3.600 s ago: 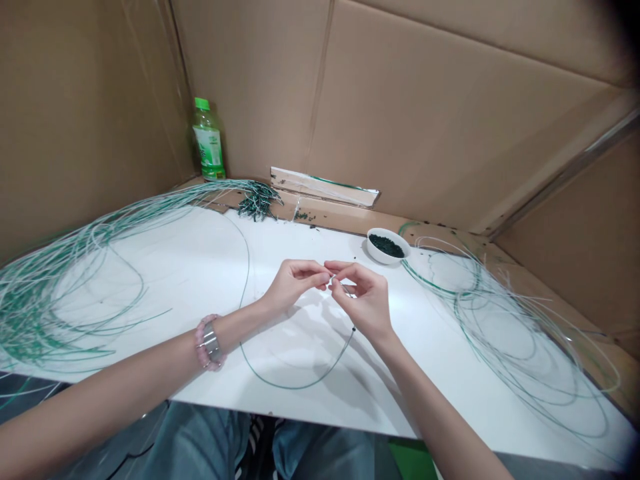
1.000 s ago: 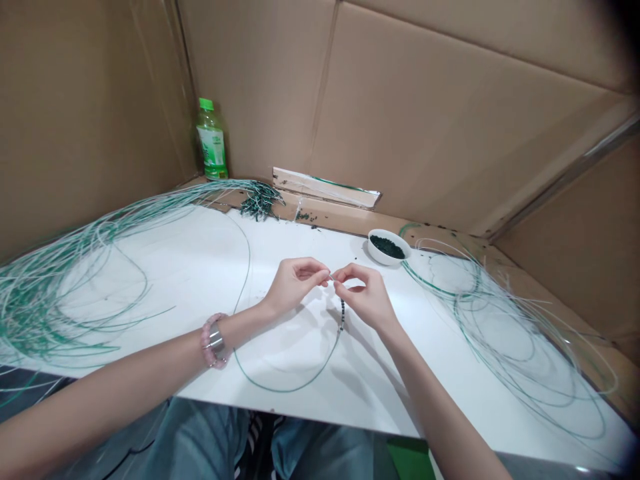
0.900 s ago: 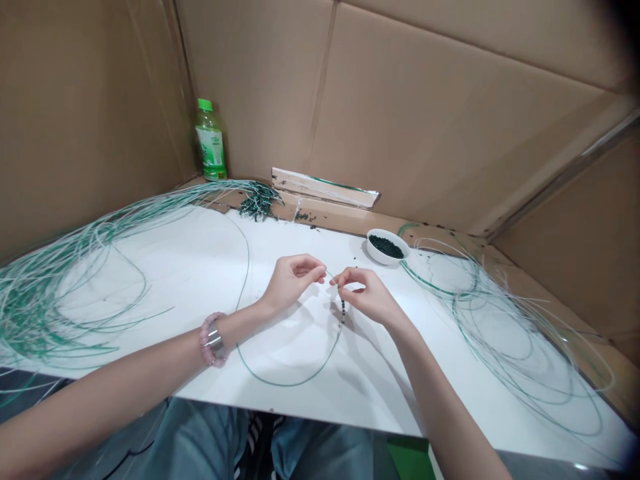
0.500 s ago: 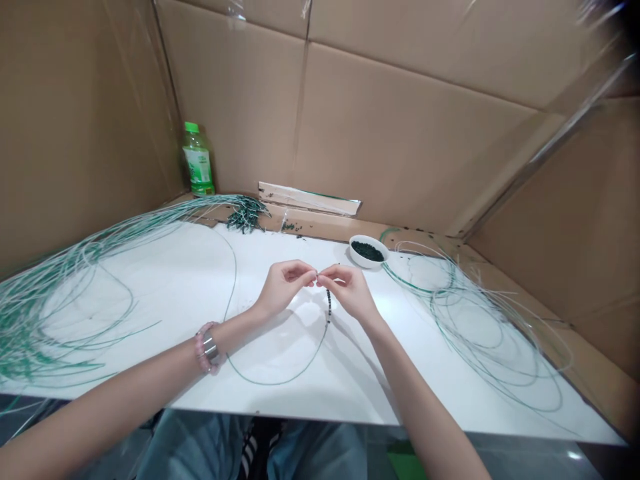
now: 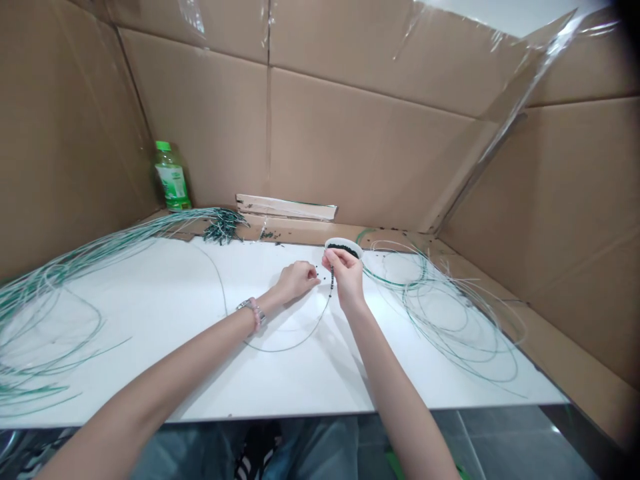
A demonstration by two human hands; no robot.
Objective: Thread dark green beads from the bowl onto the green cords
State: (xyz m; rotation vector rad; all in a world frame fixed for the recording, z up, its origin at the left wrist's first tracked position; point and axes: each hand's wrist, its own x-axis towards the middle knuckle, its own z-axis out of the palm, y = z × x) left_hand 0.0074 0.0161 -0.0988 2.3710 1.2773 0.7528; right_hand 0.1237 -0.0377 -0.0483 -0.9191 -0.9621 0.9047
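Observation:
My right hand point(image 5: 349, 279) pinches a thin green wire point(image 5: 290, 349) near its upper end, just in front of the white bowl point(image 5: 361, 249). A short row of small black beads point(image 5: 332, 277) hangs on the wire below the fingertips. From there the wire loops over the white tabletop and passes under my left forearm. My left hand point(image 5: 297, 281) rests low on the table with curled fingers, beside a few loose beads point(image 5: 321, 274). Whether a bead is between its fingertips is too small to see. Dark beads fill the bowl.
A bundle of green and white wires point(image 5: 100, 243), with dark beaded ends point(image 5: 223, 225), spreads along the left. Looser wire coils point(image 5: 445, 320) lie at right. A green bottle point(image 5: 173, 179) stands in the back left corner. Cardboard walls point(image 5: 350, 140) enclose the table.
My hands were together at the wire's tip and are now apart. The left has gone down to the loose beads; the right still holds the wire, nearer the bowl. The view has shifted.

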